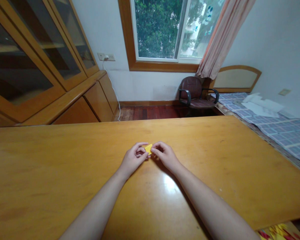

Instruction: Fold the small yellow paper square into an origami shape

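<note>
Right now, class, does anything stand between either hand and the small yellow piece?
Nothing visible does: the left hand and the right hand both already have fingers at the yellow piece.

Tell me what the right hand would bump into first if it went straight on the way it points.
The right hand would first meet the yellow folded paper it touches; just beyond, probably the left hand, though depth is hard to judge.
</note>
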A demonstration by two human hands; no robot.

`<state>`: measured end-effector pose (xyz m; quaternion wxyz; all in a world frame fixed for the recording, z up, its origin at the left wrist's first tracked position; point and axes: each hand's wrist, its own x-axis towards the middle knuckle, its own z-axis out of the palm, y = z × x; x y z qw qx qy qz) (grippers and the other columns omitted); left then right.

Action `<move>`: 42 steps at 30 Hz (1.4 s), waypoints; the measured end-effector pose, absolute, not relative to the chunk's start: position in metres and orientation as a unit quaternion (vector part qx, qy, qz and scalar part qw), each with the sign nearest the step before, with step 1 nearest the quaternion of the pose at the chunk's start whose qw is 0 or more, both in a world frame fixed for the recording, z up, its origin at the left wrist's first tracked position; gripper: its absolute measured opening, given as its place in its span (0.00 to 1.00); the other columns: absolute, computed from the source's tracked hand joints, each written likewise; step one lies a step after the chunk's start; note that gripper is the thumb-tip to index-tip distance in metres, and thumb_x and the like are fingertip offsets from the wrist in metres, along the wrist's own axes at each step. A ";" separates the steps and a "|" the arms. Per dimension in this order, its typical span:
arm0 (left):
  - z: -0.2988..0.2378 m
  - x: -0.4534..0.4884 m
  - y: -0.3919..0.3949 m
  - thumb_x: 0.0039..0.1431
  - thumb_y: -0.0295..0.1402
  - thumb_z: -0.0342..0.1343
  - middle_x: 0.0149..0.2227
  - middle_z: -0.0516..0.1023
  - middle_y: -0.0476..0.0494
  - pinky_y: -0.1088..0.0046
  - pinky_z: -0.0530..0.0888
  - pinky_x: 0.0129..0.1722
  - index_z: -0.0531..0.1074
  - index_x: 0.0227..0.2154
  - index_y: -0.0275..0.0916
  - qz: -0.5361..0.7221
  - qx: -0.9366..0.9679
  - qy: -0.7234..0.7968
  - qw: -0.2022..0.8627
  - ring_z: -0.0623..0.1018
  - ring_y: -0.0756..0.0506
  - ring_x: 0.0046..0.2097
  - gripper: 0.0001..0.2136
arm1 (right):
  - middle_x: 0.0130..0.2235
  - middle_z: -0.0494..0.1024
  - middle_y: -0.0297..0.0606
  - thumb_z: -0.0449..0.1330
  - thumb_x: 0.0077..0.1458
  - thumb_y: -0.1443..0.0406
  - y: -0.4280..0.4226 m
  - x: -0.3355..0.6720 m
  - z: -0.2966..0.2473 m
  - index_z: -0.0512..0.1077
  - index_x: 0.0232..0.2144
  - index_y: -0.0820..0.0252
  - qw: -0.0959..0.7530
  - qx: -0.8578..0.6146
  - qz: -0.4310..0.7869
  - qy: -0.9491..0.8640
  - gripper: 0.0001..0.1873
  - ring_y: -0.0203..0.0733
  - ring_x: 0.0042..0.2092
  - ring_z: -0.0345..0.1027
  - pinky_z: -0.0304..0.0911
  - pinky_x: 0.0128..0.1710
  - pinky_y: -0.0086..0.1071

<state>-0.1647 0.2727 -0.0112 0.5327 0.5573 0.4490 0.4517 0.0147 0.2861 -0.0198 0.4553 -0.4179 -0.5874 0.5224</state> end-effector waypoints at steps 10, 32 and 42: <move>-0.013 -0.166 0.272 0.55 0.33 0.59 0.29 0.74 0.51 0.70 0.78 0.38 0.69 0.48 0.37 0.438 0.582 0.453 0.513 0.80 0.48 0.34 0.17 | 0.29 0.74 0.32 0.62 0.53 0.62 0.285 0.014 -0.017 0.71 0.32 0.60 0.457 -0.426 0.515 -0.587 0.07 0.36 0.29 0.67 0.63 0.31 0.29; -0.006 -0.164 0.273 0.52 0.33 0.62 0.25 0.71 0.55 0.74 0.74 0.34 0.69 0.46 0.36 0.431 0.567 0.470 0.522 0.78 0.49 0.29 0.18 | 0.29 0.72 0.31 0.63 0.54 0.58 0.285 0.013 -0.018 0.69 0.34 0.59 0.468 -0.405 0.543 -0.567 0.11 0.34 0.29 0.66 0.62 0.30 0.28; -0.008 -0.165 0.275 0.51 0.34 0.62 0.25 0.71 0.55 0.73 0.75 0.35 0.68 0.47 0.36 0.438 0.554 0.464 0.534 0.78 0.49 0.29 0.20 | 0.33 0.74 0.33 0.66 0.51 0.59 0.286 0.012 -0.020 0.66 0.38 0.58 0.470 -0.377 0.578 -0.550 0.16 0.35 0.32 0.69 0.62 0.30 0.28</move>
